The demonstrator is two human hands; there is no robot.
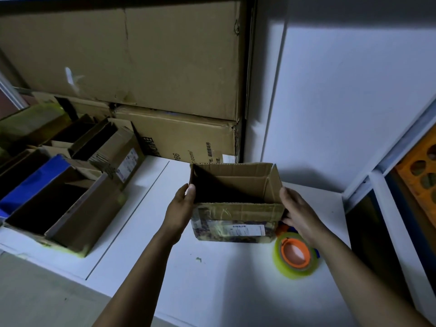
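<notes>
1. In the middle of the frame, an open box (236, 220) sits between both hands over the white table (212, 291). I cannot tell whether its base rests on the table or hangs just above it.
2. The left hand (182, 204) grips the box's left wall, thumb hooked over the rim. The right hand (298, 215) grips the right wall near the lower front corner, fingers curled round it.
3. Done, as far as it shows: the box stands squared up with its top open. Its front wall bears old, wrinkled tape and a white label (247, 230). The lit part of the inside shows bare cardboard; the left part is in shadow, so I cannot tell whether anything lies there.
4. Left, by my judgement: the box is neither closed nor sealed on top. The tape roll (296, 254) lies flat at the lower right, just beside the box and under the right wrist, with no hand on it.
5. At the left of the frame a row of open boxes (77, 208) stands along the table edge, well apart from this one. If this box belongs with them, that move is not yet made.
6. Across the upper left, large cartons (141, 55) are stacked behind the table. An orange crate (422, 185) shows at the right edge.
</notes>
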